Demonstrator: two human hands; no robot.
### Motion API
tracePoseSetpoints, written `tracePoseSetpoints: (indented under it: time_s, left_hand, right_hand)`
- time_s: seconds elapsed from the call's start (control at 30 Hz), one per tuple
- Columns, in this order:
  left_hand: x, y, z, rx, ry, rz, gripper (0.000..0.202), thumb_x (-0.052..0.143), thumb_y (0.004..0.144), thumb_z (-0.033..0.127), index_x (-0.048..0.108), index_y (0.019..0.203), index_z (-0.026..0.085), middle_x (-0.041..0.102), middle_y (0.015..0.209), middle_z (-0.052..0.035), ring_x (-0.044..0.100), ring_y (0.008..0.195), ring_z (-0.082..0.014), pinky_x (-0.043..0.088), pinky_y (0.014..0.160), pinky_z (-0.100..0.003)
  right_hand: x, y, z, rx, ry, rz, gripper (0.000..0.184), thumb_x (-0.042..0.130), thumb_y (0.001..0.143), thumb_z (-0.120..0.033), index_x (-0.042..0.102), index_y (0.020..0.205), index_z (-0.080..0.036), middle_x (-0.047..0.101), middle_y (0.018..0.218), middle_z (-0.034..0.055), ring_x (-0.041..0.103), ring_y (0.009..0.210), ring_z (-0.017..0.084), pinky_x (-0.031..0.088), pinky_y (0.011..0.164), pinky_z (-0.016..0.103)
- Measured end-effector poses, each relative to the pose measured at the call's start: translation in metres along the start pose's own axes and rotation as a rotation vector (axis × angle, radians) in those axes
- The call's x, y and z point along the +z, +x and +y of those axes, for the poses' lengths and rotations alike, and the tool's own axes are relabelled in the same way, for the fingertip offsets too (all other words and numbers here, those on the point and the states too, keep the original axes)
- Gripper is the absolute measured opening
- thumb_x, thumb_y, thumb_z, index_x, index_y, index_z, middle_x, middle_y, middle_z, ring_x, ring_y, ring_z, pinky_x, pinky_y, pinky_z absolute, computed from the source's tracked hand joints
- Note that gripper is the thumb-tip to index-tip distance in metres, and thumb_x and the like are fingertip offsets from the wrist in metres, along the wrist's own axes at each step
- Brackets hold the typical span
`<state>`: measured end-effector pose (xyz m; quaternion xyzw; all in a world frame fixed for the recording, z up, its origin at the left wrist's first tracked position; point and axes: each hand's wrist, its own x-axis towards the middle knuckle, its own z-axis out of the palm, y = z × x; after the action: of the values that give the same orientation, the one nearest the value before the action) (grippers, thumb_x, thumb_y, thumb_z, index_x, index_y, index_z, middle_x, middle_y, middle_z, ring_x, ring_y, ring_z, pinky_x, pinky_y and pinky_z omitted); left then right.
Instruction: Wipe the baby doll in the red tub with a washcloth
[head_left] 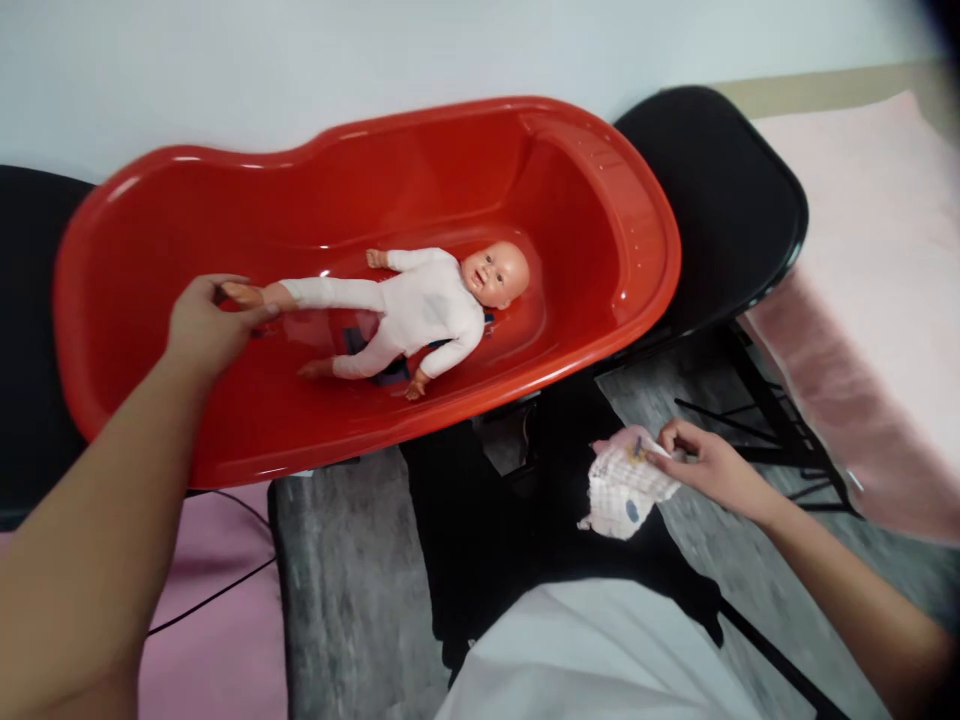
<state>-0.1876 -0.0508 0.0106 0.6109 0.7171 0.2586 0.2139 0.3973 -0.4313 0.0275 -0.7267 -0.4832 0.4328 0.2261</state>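
Observation:
A baby doll (431,305) with a white cloth body lies on its back in a red baby bathtub (420,190), its head toward the right end. My left hand (212,325) reaches over the tub's left part, its fingers closed round one of the doll's feet; that leg is stretched out straight. The doll's other leg is bent on the near side. Over my lap, outside the tub, my right hand (697,462) pinches a small white washcloth (626,490) with pink edging and printed figures. The cloth hangs down from the fingertips.
The tub spans a black chair (712,200) on the right and a black surface (37,350) on the left. A pink-covered bed (877,300) stands at far right. Pink fabric (225,610) with a black cable lies lower left. Behind the tub is a pale wall (300,70).

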Motion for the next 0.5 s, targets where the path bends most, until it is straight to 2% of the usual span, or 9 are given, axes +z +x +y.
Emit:
tracePoseSetpoints:
  time_s: [0.1, 0.13, 0.2, 0.27, 0.3, 0.37, 0.4, 0.47, 0.5]
  left_hand:
    - [-0.002, -0.005, 0.005, -0.003, -0.144, -0.02, 0.048, 0.088, 0.081, 0.016, 0.068, 0.124, 0.015, 0.069, 0.116, 0.0, 0.063, 0.099, -0.015, 0.06, 0.103, -0.04]
    - [-0.003, -0.006, 0.007, -0.009, -0.184, -0.039, 0.046, 0.087, 0.082, 0.015, 0.067, 0.123, 0.015, 0.069, 0.116, -0.0001, 0.063, 0.099, -0.015, 0.059, 0.103, -0.039]
    - [-0.004, -0.009, 0.013, -0.015, -0.242, -0.019, 0.043, 0.086, 0.08, 0.013, 0.065, 0.118, 0.017, 0.069, 0.114, -0.0006, 0.064, 0.102, -0.0156, 0.058, 0.102, -0.035]
    - [-0.005, -0.012, 0.018, -0.028, -0.271, -0.007, 0.042, 0.085, 0.078, 0.014, 0.064, 0.114, 0.019, 0.069, 0.113, -0.0015, 0.065, 0.101, -0.0172, 0.059, 0.096, -0.033]
    - [-0.005, -0.014, 0.019, -0.035, -0.283, -0.011, 0.042, 0.084, 0.077, 0.015, 0.063, 0.113, 0.02, 0.07, 0.113, -0.0021, 0.066, 0.1, -0.0182, 0.059, 0.091, -0.032]
    - [-0.005, -0.016, 0.021, -0.048, -0.317, -0.031, 0.042, 0.082, 0.076, 0.019, 0.062, 0.113, 0.022, 0.07, 0.112, -0.0029, 0.068, 0.095, -0.0195, 0.06, 0.082, -0.032]
    - [-0.005, -0.017, 0.02, -0.048, -0.337, -0.04, 0.042, 0.082, 0.076, 0.02, 0.061, 0.112, 0.023, 0.07, 0.111, -0.0032, 0.068, 0.092, -0.0197, 0.061, 0.079, -0.032]
    - [-0.005, -0.019, 0.017, -0.041, -0.365, -0.049, 0.041, 0.082, 0.075, 0.022, 0.06, 0.11, 0.023, 0.07, 0.107, -0.0032, 0.068, 0.089, -0.0195, 0.061, 0.076, -0.033]
    - [-0.005, -0.019, 0.016, -0.034, -0.376, -0.048, 0.04, 0.082, 0.075, 0.022, 0.06, 0.108, 0.023, 0.069, 0.104, -0.003, 0.068, 0.087, -0.0192, 0.061, 0.076, -0.033]
  right_hand:
    - [-0.006, 0.013, -0.021, 0.058, 0.112, -0.204, 0.04, 0.087, 0.083, -0.059, 0.073, 0.104, -0.027, 0.074, 0.101, 0.0113, 0.071, 0.087, 0.027, 0.059, 0.069, 0.036]
    - [-0.006, 0.018, -0.035, 0.06, 0.145, -0.297, 0.037, 0.086, 0.086, -0.057, 0.076, 0.108, -0.03, 0.075, 0.103, 0.0138, 0.073, 0.089, 0.029, 0.061, 0.069, 0.037]
    - [-0.002, 0.031, -0.077, 0.032, 0.21, -0.407, 0.027, 0.083, 0.09, -0.055, 0.081, 0.105, -0.033, 0.073, 0.094, 0.0158, 0.072, 0.078, 0.028, 0.059, 0.06, 0.037]
    - [0.008, 0.049, -0.132, -0.026, 0.351, -0.336, 0.025, 0.087, 0.086, -0.055, 0.081, 0.096, -0.032, 0.069, 0.081, 0.0127, 0.064, 0.061, 0.021, 0.05, 0.046, 0.033]
    - [0.015, 0.061, -0.163, -0.074, 0.441, -0.239, 0.027, 0.091, 0.082, -0.054, 0.08, 0.094, -0.031, 0.067, 0.079, 0.0105, 0.061, 0.057, 0.018, 0.047, 0.043, 0.03]
    - [0.036, 0.09, -0.227, -0.218, 0.558, -0.044, 0.03, 0.092, 0.083, -0.049, 0.079, 0.1, -0.028, 0.069, 0.089, 0.0075, 0.065, 0.066, 0.016, 0.053, 0.053, 0.027]
    - [0.049, 0.108, -0.257, -0.354, 0.566, 0.018, 0.028, 0.088, 0.087, -0.043, 0.078, 0.106, -0.025, 0.07, 0.096, 0.0056, 0.067, 0.074, 0.015, 0.056, 0.062, 0.026]
    - [0.082, 0.143, -0.311, -0.74, 0.545, 0.096, 0.026, 0.079, 0.093, -0.031, 0.072, 0.113, -0.016, 0.064, 0.091, -0.0001, 0.065, 0.079, 0.012, 0.053, 0.071, 0.024]
    - [0.101, 0.159, -0.334, -0.873, 0.502, 0.111, 0.028, 0.07, 0.097, -0.026, 0.067, 0.119, -0.009, 0.064, 0.095, -0.0002, 0.067, 0.086, 0.012, 0.052, 0.079, 0.026]
